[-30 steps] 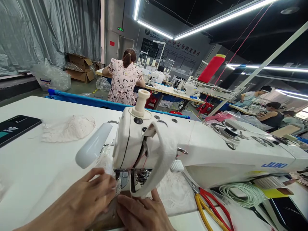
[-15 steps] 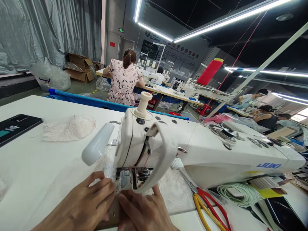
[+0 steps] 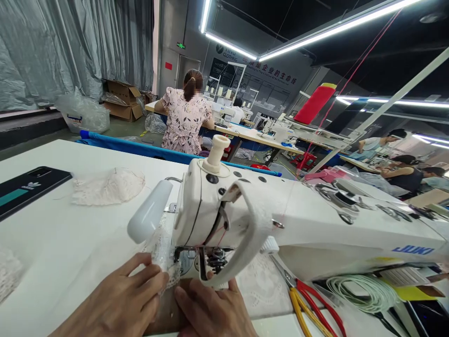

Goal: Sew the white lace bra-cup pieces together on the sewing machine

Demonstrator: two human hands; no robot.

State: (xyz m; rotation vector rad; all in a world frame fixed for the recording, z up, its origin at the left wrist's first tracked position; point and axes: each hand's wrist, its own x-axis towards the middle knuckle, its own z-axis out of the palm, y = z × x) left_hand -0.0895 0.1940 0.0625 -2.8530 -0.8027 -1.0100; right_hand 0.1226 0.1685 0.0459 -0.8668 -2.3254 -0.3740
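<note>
A white sewing machine [image 3: 301, 210] stands across the middle, its needle area partly hidden behind a curved white guard [image 3: 256, 224]. White lace fabric [image 3: 159, 248] lies to the left of the needle area. My left hand [image 3: 129, 290] has curled fingers pressed together on the edge of this lace. Close beside it, my right hand [image 3: 215, 306] reaches under the machine head with bent fingers. The guard and the hand itself hide whatever its fingertips hold. More pale lace [image 3: 263, 285] lies flat to the right of that hand.
A shaped lace piece [image 3: 108, 187] and a phone [image 3: 35, 189] lie on the left. Shears [image 3: 310, 304] with red and yellow handles and a coil of pale green cord [image 3: 363, 292] lie right. A red thread cone [image 3: 315, 103] stands behind. Co-workers sit farther back.
The camera view has turned slightly, so the scene sits a little farther right. Both hands stay close to the needle area, with little visible movement against the machine.
</note>
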